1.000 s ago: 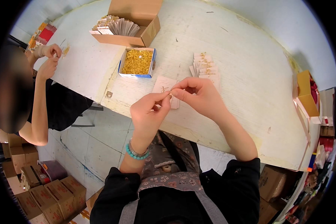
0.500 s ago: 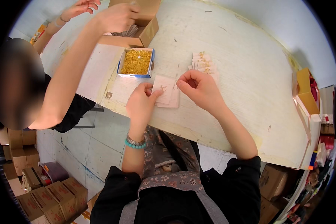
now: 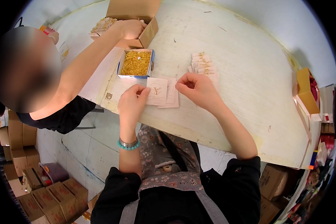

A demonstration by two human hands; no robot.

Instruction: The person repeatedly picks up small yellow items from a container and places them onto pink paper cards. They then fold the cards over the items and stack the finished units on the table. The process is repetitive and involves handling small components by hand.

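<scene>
Pinched at its right edge... a small white card [image 3: 156, 96] with a gold motif is held at its left edge between the thumb and fingers of my left hand [image 3: 130, 104]. The card overlaps a small pile of similar white cards [image 3: 171, 101] lying on the table. Just right of that pile, my right hand [image 3: 202, 92] is closed in a pinch; anything between its fingertips is too small to make out. Beyond it lies an overlapping row of cards [image 3: 204, 66] with gold pieces at their tops. A blue and white box [image 3: 152, 71] full of small gold pieces [image 3: 136, 62] stands behind my left hand.
A co-worker's hand [image 3: 132, 29] reaches into an open cardboard box [image 3: 150, 34] at the far left, where cards with gold pieces [image 3: 105, 25] show. A yellow-brown box [image 3: 307, 91] stands at the table's right edge. Cartons [image 3: 58, 199] are stacked on the floor, lower left.
My left hand has moved slightly left with the card, sliding it away from the pile. My right hand stays nearly in place. The co-worker's hand has lowered into the cardboard box.
</scene>
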